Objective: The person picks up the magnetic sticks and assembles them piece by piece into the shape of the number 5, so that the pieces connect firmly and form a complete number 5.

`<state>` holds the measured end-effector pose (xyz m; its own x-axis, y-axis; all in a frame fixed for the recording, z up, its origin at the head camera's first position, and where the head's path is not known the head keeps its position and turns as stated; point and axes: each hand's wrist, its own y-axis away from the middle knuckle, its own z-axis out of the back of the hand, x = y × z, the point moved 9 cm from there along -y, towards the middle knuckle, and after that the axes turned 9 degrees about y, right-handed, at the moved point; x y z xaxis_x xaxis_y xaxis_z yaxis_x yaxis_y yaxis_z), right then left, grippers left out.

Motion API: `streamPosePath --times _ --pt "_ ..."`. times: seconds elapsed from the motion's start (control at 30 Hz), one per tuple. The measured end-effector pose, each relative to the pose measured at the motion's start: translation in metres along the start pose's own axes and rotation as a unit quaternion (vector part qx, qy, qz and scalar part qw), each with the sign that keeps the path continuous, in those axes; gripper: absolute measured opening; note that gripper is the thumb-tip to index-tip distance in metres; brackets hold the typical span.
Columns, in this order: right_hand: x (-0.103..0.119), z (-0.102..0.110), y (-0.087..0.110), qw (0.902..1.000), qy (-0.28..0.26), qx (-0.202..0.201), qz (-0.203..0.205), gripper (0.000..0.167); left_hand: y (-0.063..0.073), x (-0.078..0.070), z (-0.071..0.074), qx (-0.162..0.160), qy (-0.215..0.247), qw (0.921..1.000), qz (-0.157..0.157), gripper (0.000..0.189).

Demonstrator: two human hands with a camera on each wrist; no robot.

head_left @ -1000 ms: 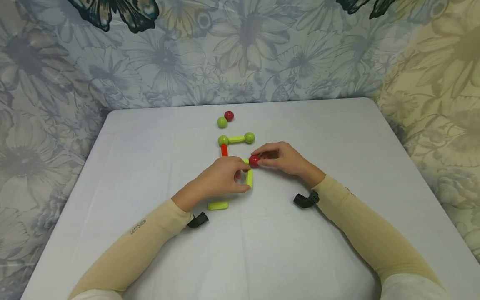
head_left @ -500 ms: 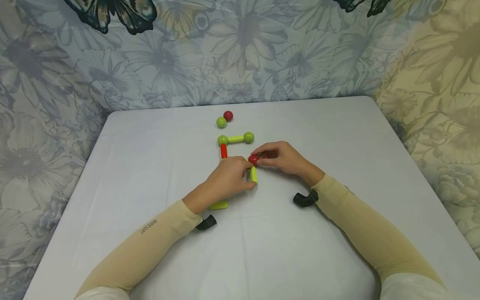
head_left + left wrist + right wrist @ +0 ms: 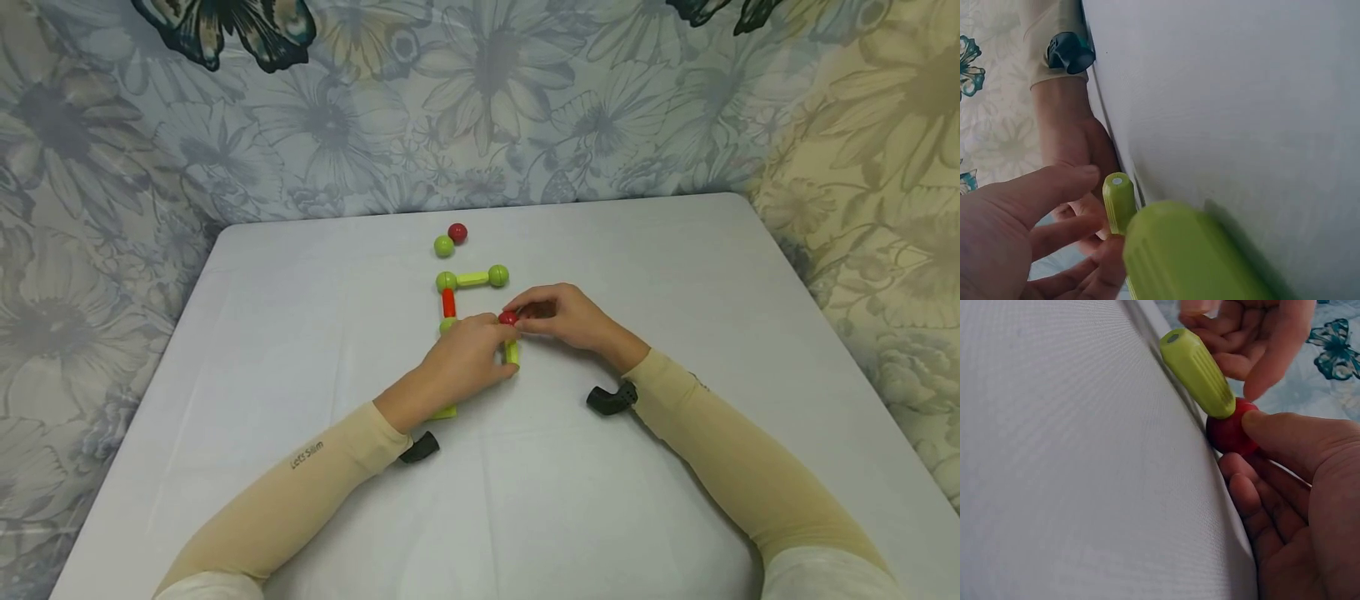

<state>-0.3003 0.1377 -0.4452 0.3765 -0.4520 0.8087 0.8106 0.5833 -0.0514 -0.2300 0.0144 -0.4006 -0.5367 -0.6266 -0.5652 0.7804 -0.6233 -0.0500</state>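
Between thumb and fingers, my right hand [image 3: 570, 318] pinches a red ball [image 3: 1225, 432] on the white table. A yellow-green magnetic rod [image 3: 1197, 372] joins that ball at one end; its other end, with a grey tip, sticks out free. Around this rod my left hand [image 3: 467, 354] hovers with thumb and fingers spread apart, seemingly not gripping it. Part of the assembly lies behind the left hand: a red rod [image 3: 448, 303] runs from a green ball [image 3: 446, 281] to another green ball [image 3: 447, 325], which is partly covered.
From the far green ball a yellow-green rod [image 3: 472, 278] leads to a further green ball [image 3: 498, 275]. Beyond lie a loose green ball [image 3: 444, 246] and red ball [image 3: 457, 232]. Another yellow-green rod [image 3: 1191, 256] lies under the left wrist. A floral cloth [image 3: 495, 108] hangs behind the table.
My left hand has moved right, bringing the yellow-green rod against the red ball, and its fingers have loosened. The right hand stays in place on the ball.
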Motion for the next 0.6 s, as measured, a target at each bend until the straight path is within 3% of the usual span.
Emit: streamPosePath --times 0.23,0.6 --pt "-0.0001 -0.0018 -0.0006 1.0000 -0.007 0.004 -0.001 0.028 -0.0020 -0.0008 -0.0084 0.043 -0.001 0.9988 -0.023 0.025" --pt "-0.0010 -0.0012 -0.0005 1.0000 -0.005 0.002 0.002 0.027 -0.0048 -0.0028 -0.0080 0.030 0.012 0.9982 -0.050 0.020"
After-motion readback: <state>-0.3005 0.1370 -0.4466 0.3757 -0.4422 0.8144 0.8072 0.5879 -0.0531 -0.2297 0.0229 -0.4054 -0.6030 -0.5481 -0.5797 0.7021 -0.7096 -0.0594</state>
